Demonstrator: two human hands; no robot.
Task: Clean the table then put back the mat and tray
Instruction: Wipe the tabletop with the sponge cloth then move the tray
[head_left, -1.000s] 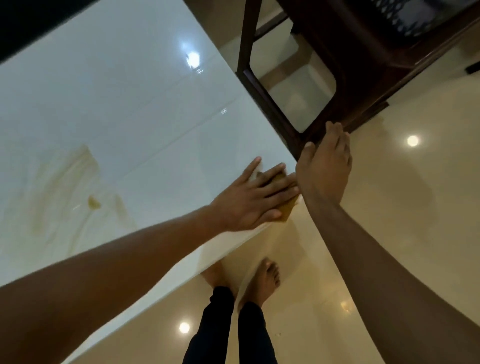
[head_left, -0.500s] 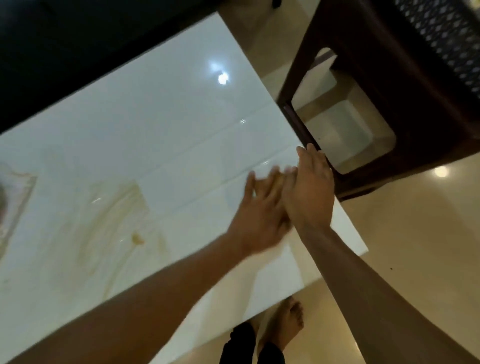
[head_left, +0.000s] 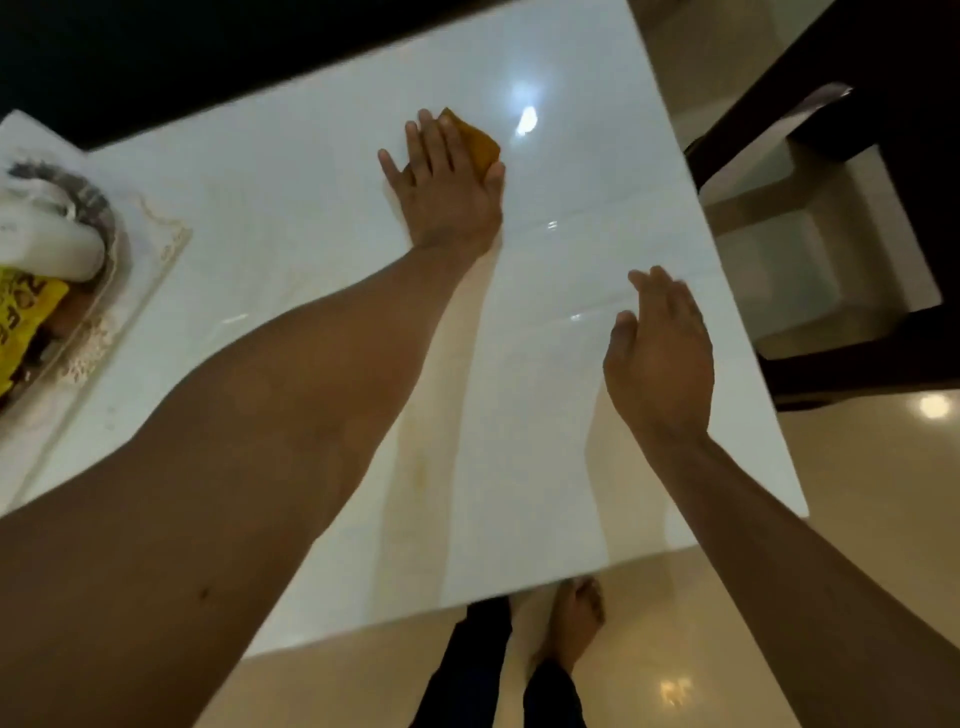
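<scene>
A dark wooden chair (head_left: 852, 218) stood just beside the right edge of the glossy white worktop (head_left: 311, 197). At the far left, cut off by the frame, a pale lacy mat (head_left: 156, 260) carried a tray (head_left: 111, 244) with a white object and a yellow packet, too blurred to identify. The left hand (head_left: 447, 187) lay flat, fingers spread, pressing an orange cloth (head_left: 475, 143) onto the worktop, mostly hiding it. The right hand (head_left: 660, 358) hovered open and empty. Beige floor tiles reflected ceiling lights; bare feet showed below.
</scene>
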